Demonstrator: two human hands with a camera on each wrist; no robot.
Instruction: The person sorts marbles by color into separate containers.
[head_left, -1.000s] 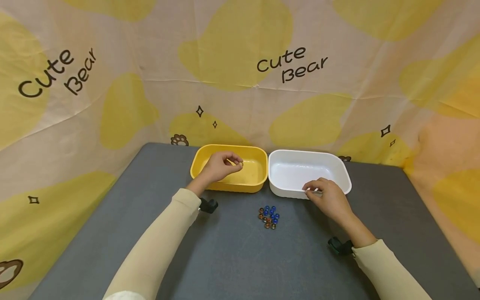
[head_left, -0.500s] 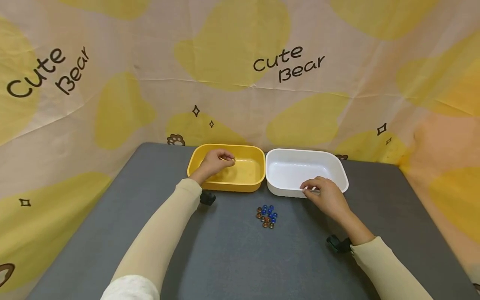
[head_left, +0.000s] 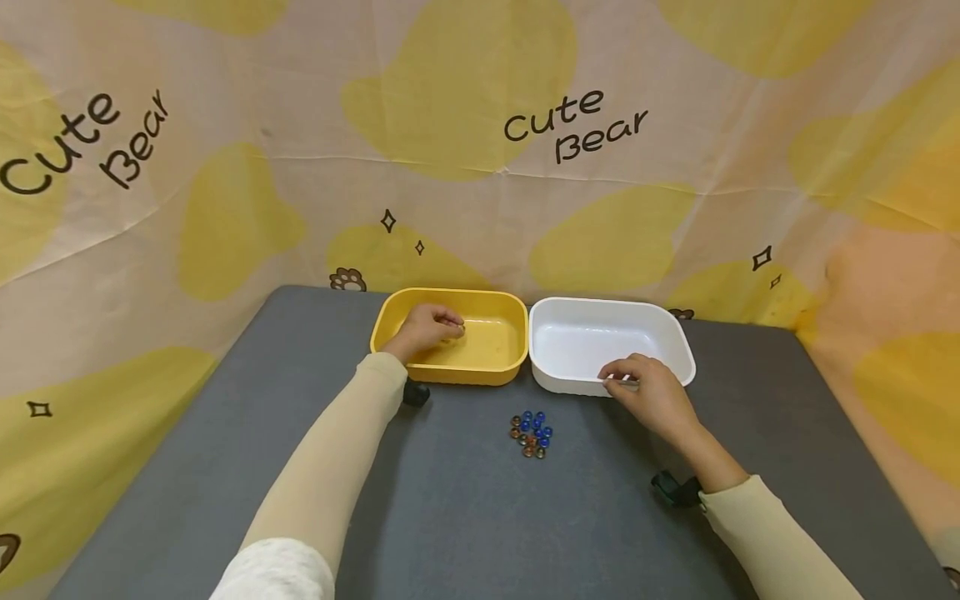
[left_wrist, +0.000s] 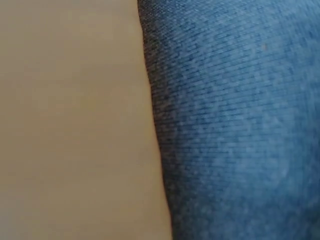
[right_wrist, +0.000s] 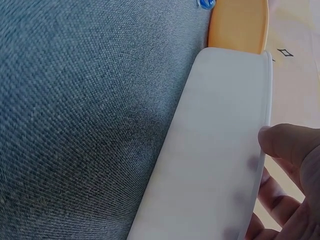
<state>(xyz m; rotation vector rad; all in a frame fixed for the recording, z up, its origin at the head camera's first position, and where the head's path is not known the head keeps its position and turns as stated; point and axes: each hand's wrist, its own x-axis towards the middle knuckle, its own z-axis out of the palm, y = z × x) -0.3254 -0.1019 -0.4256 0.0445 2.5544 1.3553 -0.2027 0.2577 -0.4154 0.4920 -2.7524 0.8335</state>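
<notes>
The little blue and brown marbles (head_left: 532, 439) sit in a bunch on the gray worktop (head_left: 480, 517), just in front of the two boxes. The right hand (head_left: 652, 395) pinches the near edge of the white box (head_left: 567, 386); a gentle hold should keep it steady. The left hand (head_left: 424, 328) is at the yellow box (head_left: 465, 377), fingers bent (I can't tell if a marble is tucked in them). If so, best let go down low, so it won't bounce out.

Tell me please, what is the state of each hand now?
Left hand: over the yellow bin; open or holding something, I cannot tell.
Right hand: closed, holding the white bin by its near rim.
</notes>
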